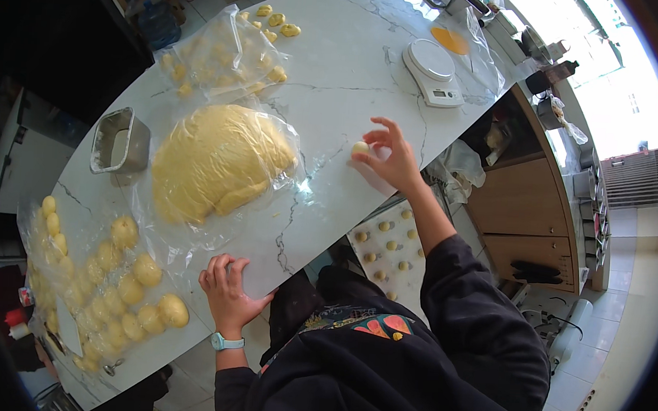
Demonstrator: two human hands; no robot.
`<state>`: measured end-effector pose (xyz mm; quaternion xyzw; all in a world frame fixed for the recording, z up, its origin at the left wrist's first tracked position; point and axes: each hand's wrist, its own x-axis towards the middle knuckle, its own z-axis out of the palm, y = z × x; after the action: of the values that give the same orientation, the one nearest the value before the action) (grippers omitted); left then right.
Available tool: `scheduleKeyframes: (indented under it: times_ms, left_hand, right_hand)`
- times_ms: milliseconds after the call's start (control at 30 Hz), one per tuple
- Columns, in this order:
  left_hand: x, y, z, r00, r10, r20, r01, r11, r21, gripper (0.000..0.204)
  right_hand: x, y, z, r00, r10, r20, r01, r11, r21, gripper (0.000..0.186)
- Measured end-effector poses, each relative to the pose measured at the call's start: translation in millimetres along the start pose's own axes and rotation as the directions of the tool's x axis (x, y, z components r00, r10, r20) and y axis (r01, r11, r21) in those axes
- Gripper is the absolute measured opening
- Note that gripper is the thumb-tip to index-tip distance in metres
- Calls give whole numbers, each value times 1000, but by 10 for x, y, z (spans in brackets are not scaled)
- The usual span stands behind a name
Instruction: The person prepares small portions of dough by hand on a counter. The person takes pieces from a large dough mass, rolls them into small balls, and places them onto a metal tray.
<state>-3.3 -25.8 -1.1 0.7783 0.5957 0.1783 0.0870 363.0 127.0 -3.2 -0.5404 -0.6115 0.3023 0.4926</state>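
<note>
My right hand [384, 152] pinches a small pale dough ball [359, 150] between thumb and finger, other fingers raised, over the marble worktop [336, 72]. My left hand [231, 290] rests at the near edge, fingers apart and curled, apparently empty. Between and beyond my hands lies a big yellow dough mass [220, 155] under clear plastic. At the left, larger dough balls [131, 288] sit in rows, partly covered by plastic. Small dough pieces [290, 29] and more under a plastic bag [225, 51] are at the far side.
A metal tin [120, 142] stands left of the dough; a white scale [434, 73] and orange scraper [449, 39] are at the back right. Below the near edge is a tray of small balls [375, 249]. Cabinets [515, 200] and a cluttered counter [555, 76] stand at the right.
</note>
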Motion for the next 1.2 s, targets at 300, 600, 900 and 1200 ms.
scheduleKeyframes:
  times_ms: [300, 600, 900, 1200]
  left_hand:
    - [-23, -12, -1, 1000, -23, 4, 23, 1000, 7, 78]
    - [-45, -36, -16, 1000, 3, 17, -4, 1000, 25, 77]
    - [-27, -118, 101, 993, 116, 32, -118, 991, 67, 79]
    - [-77, -191, 153, 978, 203, 34, -206, 963, 175, 78]
  right_hand:
    - [-69, 116, 50, 957, -163, 241, 227, 936, -267, 16]
    - [-74, -179, 574, 985, 12, 173, 25, 977, -210, 21]
    - [-526, -184, 41, 998, 18, -56, -14, 998, 67, 39]
    - [-3962, 1242, -396, 323, 946, -18, -677, 244, 694, 33]
